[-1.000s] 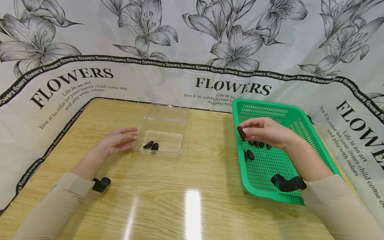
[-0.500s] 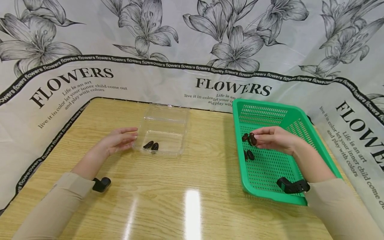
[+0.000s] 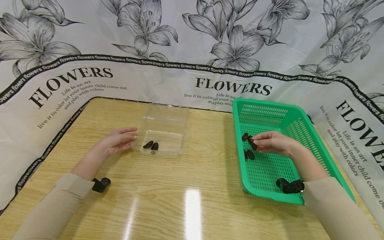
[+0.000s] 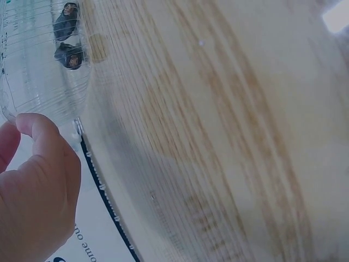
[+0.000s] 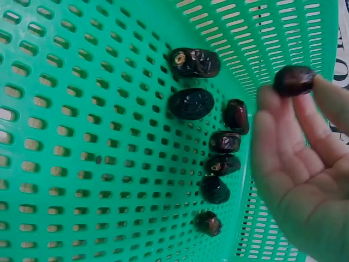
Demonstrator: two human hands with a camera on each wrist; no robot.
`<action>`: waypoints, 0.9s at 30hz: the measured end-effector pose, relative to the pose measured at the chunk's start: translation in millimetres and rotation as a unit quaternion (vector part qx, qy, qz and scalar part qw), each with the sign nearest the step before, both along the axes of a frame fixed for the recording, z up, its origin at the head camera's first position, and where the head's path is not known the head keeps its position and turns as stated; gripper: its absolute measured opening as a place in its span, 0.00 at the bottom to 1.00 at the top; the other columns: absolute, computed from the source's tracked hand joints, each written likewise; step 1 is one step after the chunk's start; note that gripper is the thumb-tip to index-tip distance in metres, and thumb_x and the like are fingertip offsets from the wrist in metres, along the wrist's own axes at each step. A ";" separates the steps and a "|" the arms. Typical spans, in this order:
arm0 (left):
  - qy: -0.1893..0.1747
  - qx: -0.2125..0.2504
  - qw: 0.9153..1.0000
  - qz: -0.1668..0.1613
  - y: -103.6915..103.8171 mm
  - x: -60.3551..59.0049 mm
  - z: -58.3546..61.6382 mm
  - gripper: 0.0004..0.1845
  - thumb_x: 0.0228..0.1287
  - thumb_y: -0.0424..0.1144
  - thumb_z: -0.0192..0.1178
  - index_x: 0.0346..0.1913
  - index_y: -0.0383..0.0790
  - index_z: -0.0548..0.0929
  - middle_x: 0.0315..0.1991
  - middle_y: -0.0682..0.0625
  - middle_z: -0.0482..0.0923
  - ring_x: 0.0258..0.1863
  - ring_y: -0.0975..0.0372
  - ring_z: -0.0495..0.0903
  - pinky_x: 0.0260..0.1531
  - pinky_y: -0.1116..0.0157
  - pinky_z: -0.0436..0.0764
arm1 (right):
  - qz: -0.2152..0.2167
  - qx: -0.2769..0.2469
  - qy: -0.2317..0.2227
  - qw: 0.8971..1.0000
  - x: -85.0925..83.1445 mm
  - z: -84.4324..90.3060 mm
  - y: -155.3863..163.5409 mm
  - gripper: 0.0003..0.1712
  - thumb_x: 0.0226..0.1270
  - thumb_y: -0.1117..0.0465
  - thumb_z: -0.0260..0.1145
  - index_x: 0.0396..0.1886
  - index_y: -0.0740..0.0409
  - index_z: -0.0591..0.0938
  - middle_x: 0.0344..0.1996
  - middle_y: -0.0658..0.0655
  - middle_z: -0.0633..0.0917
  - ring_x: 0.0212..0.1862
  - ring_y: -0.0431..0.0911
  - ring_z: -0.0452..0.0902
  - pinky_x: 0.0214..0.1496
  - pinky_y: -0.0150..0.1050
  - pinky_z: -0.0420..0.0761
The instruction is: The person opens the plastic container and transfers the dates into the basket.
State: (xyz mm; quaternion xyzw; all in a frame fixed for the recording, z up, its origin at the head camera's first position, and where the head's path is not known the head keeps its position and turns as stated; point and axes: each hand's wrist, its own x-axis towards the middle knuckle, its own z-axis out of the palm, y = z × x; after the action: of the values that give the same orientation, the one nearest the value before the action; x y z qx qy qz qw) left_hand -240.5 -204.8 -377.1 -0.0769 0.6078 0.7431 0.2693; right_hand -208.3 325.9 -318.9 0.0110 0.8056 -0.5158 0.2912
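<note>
1. Head view: the right hand [image 3: 274, 144] is low inside the green basket [image 3: 300, 115], fingertips pinching one dark date [image 3: 253, 145] just above the basket floor. More dates [image 3: 249, 154] lie loose on the floor just beside it. Judged reason for the low pinch: it keeps one fruit apart from the cluster.
2. Head view: the left hand [image 3: 118, 140] rests on the wooden table [image 3: 192, 186], fingers straight and relaxed, tips against the near-left wall of the clear box [image 3: 163, 130]. It holds nothing; it looks to be steadying the light box. Two dates in the box [image 3: 151, 145] lie near its front wall.
3. Head view, room: bare table lies between box and basket, which stand well apart. The basket's raised rim is on all sides of the right hand. A printed flower cloth [image 3: 192, 50] walls the table at the back and both sides.
4. Left wrist view: the thumb [image 4: 43, 142] lies at the clear box's corner [image 4: 38, 65]; contact cannot be told here. The two dates show through the wall [image 4: 68, 33]. Open table grain fills the rest.
5. Right wrist view: the held date [image 5: 293, 80] sits between fingertips [image 5: 272, 106], lifted off the mesh. Seven others [image 5: 194, 61] lie in a loose line on the perforated floor, close to the palm and the sloping wall [image 5: 272, 22], so finger room there is tight.
</note>
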 end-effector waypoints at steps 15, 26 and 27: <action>-0.001 0.008 1.000 -0.002 0.1 1.3 2.7 0.34 0.66 0.27 0.52 0.71 0.29 0.50 0.35 0.55 0.79 0.33 0.68 0.79 0.31 0.75 0.79 | 0.022 0.105 -0.012 0.994 2.8 -17.1 8.7 0.25 0.70 0.62 0.56 0.59 0.76 0.67 0.35 0.55 0.78 0.38 0.46 0.75 0.44 0.41 0.80; -0.003 -0.001 1.000 0.000 -0.6 -0.3 1.5 0.33 0.66 0.27 0.52 0.71 0.30 0.52 0.37 0.54 0.78 0.35 0.67 0.79 0.35 0.74 0.79 | 0.040 0.147 0.007 0.988 3.6 -22.7 7.7 0.22 0.69 0.62 0.57 0.54 0.75 0.72 0.34 0.56 0.78 0.35 0.46 0.74 0.40 0.40 0.80; -0.005 -0.002 1.000 0.001 -0.5 -0.4 1.4 0.33 0.66 0.27 0.53 0.71 0.31 0.52 0.38 0.54 0.78 0.35 0.67 0.79 0.35 0.74 0.79 | 0.041 0.150 0.009 0.988 3.7 -22.9 7.4 0.22 0.68 0.62 0.58 0.54 0.75 0.72 0.34 0.56 0.79 0.35 0.46 0.75 0.40 0.40 0.80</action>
State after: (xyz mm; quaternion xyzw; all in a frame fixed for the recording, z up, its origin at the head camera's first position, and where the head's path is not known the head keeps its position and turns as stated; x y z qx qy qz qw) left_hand -240.8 -205.4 -375.6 -0.0811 0.6076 0.7419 0.2716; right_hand -204.7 333.3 -341.8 0.0166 0.8761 -0.3771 0.3000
